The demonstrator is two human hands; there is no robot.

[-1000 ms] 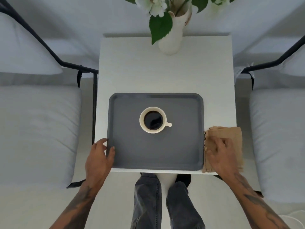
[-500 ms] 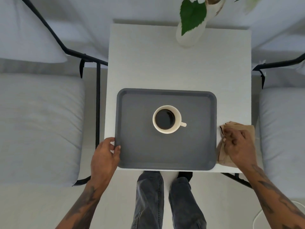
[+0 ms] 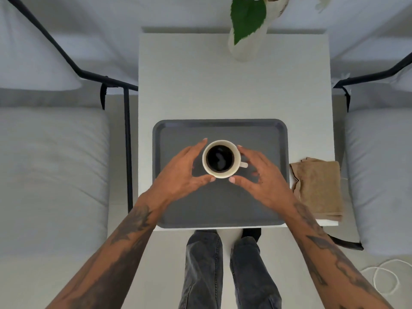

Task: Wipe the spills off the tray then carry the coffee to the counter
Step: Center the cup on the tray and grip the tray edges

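Head view: full coffee cup [image 3: 220, 159] mid grey tray [image 3: 263, 134]. Left hand [image 3: 180, 172], right hand [image 3: 259, 175] spread apart, flanking cup, contact unclear. Ceramic rigid, liquid sloshes; grip walls level.

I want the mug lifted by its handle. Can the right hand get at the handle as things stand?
Probably yes. The right hand is open beside the coffee cup, and the handle points toward it with nothing between on the tray.
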